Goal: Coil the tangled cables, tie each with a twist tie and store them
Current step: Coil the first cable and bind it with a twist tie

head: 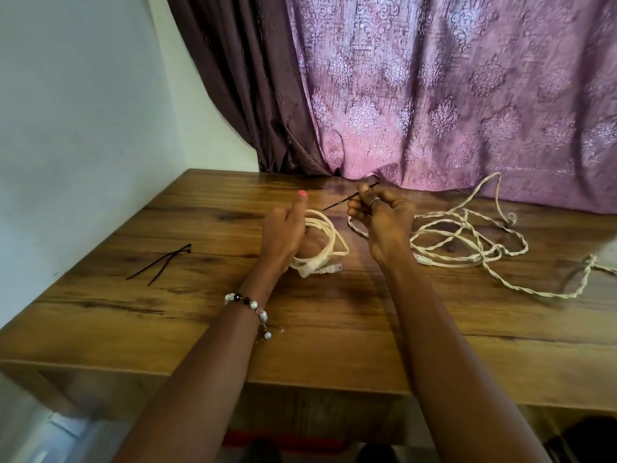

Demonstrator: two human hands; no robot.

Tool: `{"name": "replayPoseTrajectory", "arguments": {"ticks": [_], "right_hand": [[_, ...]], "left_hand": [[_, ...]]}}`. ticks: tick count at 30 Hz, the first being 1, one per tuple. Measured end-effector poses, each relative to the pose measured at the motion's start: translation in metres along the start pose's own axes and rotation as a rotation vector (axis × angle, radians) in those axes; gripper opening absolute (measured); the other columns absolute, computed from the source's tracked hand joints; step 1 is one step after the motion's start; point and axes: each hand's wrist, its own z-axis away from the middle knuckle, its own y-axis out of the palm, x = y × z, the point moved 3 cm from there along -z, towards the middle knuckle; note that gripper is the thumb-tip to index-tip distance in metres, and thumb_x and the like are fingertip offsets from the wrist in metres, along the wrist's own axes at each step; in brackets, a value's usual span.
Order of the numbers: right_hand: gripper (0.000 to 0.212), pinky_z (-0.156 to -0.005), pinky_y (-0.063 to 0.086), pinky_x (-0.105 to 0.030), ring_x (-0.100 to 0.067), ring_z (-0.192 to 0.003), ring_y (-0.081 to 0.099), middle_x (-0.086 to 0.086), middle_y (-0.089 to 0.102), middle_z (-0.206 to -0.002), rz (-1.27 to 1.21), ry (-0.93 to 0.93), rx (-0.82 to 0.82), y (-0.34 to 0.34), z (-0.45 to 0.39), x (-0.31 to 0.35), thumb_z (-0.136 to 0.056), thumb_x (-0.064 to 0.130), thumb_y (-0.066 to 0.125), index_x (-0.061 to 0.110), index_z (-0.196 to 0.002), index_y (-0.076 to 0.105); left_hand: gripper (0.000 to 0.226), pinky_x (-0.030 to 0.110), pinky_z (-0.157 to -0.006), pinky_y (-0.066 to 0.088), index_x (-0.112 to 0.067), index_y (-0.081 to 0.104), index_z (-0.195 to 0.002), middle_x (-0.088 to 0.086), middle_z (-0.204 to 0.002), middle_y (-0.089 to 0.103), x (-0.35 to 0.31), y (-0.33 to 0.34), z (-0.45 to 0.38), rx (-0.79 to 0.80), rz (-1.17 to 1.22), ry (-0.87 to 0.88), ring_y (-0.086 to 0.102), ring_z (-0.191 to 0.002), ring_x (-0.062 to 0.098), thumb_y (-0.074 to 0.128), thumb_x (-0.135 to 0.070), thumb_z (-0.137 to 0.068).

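My left grip held coiled cable; right grip pinched black tie; tangled cable at 3 o'clock on table.

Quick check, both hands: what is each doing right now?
Left hand: grips the coiled cable, one finger pointing up.
Right hand: fingers pinch a black tie.

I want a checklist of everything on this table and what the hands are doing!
Surface: wooden table, bare wood in front.
Job's things: coiled white cable; black tie; two spare ties at left.
Clutter: nothing seen.
Hands: left hand holds the coil; right hand pinches the tie.
Cables: tangled white cable loose at right.
Surroundings: purple curtain, white wall.
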Motion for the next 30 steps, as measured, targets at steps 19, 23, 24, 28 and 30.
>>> {"name": "replayPoseTrajectory", "arguments": {"ticks": [19, 23, 24, 28, 30], "right_hand": [[0.019, -0.068, 0.048, -0.034, -0.021, -0.072, 0.056, -0.005, 0.059, -0.074, 0.396, -0.116, 0.341, 0.026, 0.016, -0.019, -0.097, 0.005, 0.049, 0.008, -0.083, 0.061], [0.016, -0.063, 0.046, -0.032, -0.016, -0.068, 0.056, -0.005, 0.061, -0.073, 0.477, -0.188, 0.265, 0.019, 0.012, -0.018, -0.095, 0.004, 0.052, 0.002, -0.084, 0.064], [0.016, -0.062, 0.046, -0.031, -0.014, -0.066, 0.056, -0.004, 0.062, -0.073, 0.478, -0.184, 0.267, 0.019, 0.011, -0.017, -0.094, 0.004, 0.054, 0.003, -0.083, 0.065], [0.019, -0.057, 0.045, -0.019, -0.002, -0.061, 0.054, -0.003, 0.06, -0.07, 0.457, -0.134, 0.283, 0.023, 0.013, -0.017, -0.092, 0.002, 0.057, 0.008, -0.075, 0.064], [0.022, -0.058, 0.049, -0.02, -0.006, -0.062, 0.057, -0.006, 0.063, -0.073, 0.357, -0.105, 0.217, 0.021, 0.012, -0.012, -0.093, 0.003, 0.057, 0.011, -0.073, 0.063]], "left_hand": [[0.055, 0.037, -0.054, 0.044, -0.007, 0.056, -0.07, 0.013, -0.07, 0.055, 0.013, 0.008, -0.008, -0.032, 0.196, -0.073, 0.053, -0.063, 0.021, 0.049, -0.058, -0.09], [0.077, 0.029, -0.05, 0.043, 0.003, 0.058, -0.09, 0.018, -0.081, 0.061, 0.017, 0.015, -0.009, 0.063, 0.324, -0.178, 0.058, -0.068, 0.027, 0.055, -0.073, -0.074], [0.079, 0.031, -0.053, 0.042, 0.002, 0.06, -0.086, 0.018, -0.078, 0.061, 0.019, 0.015, -0.011, 0.063, 0.296, -0.145, 0.057, -0.068, 0.026, 0.054, -0.075, -0.071], [0.054, 0.035, -0.055, 0.035, -0.012, 0.044, -0.056, 0.005, -0.055, 0.044, 0.01, 0.008, -0.009, 0.009, 0.122, -0.029, 0.044, -0.057, 0.02, 0.047, -0.051, -0.094], [0.055, 0.034, -0.055, 0.033, -0.013, 0.04, -0.052, 0.001, -0.052, 0.041, 0.008, 0.005, -0.01, -0.023, 0.07, 0.013, 0.042, -0.053, 0.017, 0.047, -0.046, -0.096]]}}
